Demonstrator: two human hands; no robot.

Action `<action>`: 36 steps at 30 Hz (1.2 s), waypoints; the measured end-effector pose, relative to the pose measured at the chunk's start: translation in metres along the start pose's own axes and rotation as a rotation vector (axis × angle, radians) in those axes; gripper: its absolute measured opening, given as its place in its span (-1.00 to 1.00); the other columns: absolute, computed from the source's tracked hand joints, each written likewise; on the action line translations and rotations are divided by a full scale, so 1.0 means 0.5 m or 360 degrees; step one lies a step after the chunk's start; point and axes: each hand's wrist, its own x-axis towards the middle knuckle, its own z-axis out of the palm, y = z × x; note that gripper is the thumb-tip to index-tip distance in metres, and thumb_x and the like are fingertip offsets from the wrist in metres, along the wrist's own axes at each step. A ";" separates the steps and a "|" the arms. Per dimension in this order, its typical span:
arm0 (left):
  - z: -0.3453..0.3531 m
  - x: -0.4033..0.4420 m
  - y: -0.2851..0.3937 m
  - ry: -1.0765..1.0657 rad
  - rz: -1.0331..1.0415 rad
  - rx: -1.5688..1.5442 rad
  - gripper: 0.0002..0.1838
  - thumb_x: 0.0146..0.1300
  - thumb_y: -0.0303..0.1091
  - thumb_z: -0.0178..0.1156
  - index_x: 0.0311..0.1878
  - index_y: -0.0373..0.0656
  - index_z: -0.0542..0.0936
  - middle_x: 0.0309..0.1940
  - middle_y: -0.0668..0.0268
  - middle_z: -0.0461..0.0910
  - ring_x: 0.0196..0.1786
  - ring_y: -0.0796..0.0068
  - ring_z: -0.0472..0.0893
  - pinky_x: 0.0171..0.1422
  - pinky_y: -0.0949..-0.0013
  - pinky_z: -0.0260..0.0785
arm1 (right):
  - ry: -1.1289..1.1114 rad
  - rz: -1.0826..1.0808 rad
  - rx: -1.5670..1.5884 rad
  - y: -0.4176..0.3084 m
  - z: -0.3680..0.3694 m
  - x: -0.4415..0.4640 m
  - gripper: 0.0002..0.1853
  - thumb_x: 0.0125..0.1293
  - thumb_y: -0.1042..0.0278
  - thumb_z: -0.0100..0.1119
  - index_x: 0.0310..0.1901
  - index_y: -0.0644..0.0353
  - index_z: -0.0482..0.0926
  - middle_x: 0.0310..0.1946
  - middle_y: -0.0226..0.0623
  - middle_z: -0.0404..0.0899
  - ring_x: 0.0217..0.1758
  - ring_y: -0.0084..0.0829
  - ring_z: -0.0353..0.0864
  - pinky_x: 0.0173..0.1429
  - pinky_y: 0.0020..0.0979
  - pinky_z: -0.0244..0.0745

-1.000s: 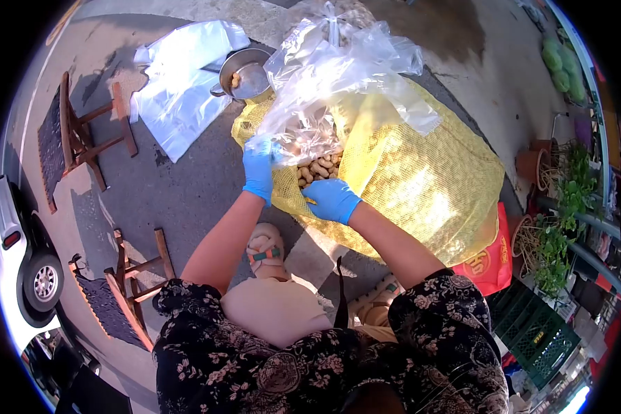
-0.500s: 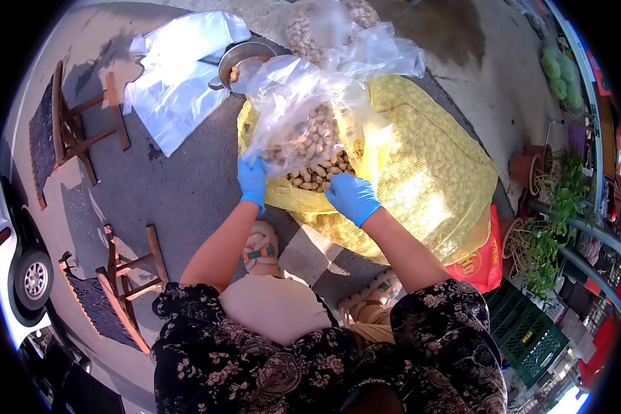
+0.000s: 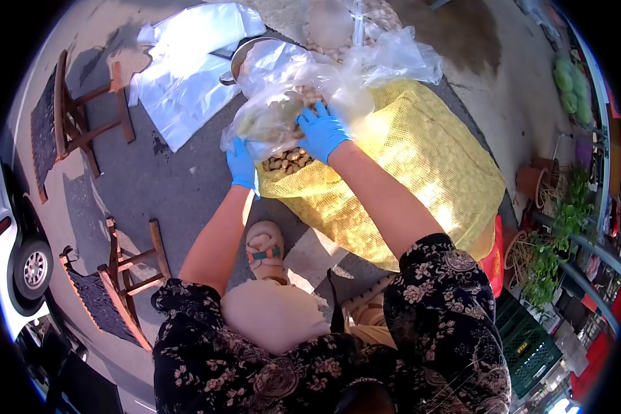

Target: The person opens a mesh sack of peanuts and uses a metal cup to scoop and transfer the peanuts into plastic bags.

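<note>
A clear plastic bag (image 3: 276, 117) with peanuts inside lies over the mouth of a large yellow mesh sack (image 3: 421, 172). Loose peanuts (image 3: 290, 161) show in the sack's opening, below the plastic. My left hand (image 3: 241, 165), in a blue glove, pinches the near left edge of the clear bag. Also gloved in blue, my right hand (image 3: 321, 134) rests against the bag's right side with its fingers apart; its palm is hidden. Behind the plastic stands a metal pot (image 3: 245, 55), partly covered by it.
Flat white plastic bags (image 3: 186, 90) lie on the ground to the left. Another filled clear bag (image 3: 352, 31) stands at the back. Two folding stools (image 3: 121, 283) stand on the left near a parked car (image 3: 27, 265). Potted plants (image 3: 531, 183) and a green crate (image 3: 528, 345) line the right.
My right hand has moved from the loose peanuts up and left onto the clear bag, and its fingers have spread. The bag has shifted left, now covering more of the pot.
</note>
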 end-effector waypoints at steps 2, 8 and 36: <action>0.027 -0.014 0.040 -0.0068 -0.0008 -0.0056 -0.67 0.31 -0.27 0.09 0.04 -0.26 0.42 -0.16 0.34 0.50 -0.11 0.55 0.49 -0.03 0.46 0.39 | 0.0097 -0.0008 -0.0064 0.014 0.040 0.046 -0.42 0.16 -0.02 0.12 0.18 0.06 0.34 0.23 -0.27 0.23 0.35 0.00 0.07 0.41 -0.06 -0.04; -0.001 0.004 0.020 -0.0468 0.0734 0.1150 -0.66 0.14 -0.35 0.26 -0.02 -0.16 0.48 -0.16 0.27 0.54 -0.14 0.41 0.54 -0.01 0.39 0.40 | 0.0405 -0.0020 -0.0056 0.043 0.124 0.145 -0.51 0.16 0.05 0.10 0.10 0.07 0.44 0.12 -0.21 0.37 0.26 -0.05 0.24 0.35 -0.02 0.08; -0.031 -0.001 -0.024 -0.0769 -0.0050 0.1184 -0.57 0.26 -0.15 0.00 0.11 -0.21 0.45 -0.03 0.13 0.53 -0.10 0.30 0.57 0.04 0.29 0.38 | 0.0707 0.0622 0.1011 -0.016 0.077 -0.193 -0.03 -0.12 0.04 0.43 0.20 0.47 0.11 0.01 0.11 0.31 0.10 -0.06 0.34 0.22 -0.17 0.26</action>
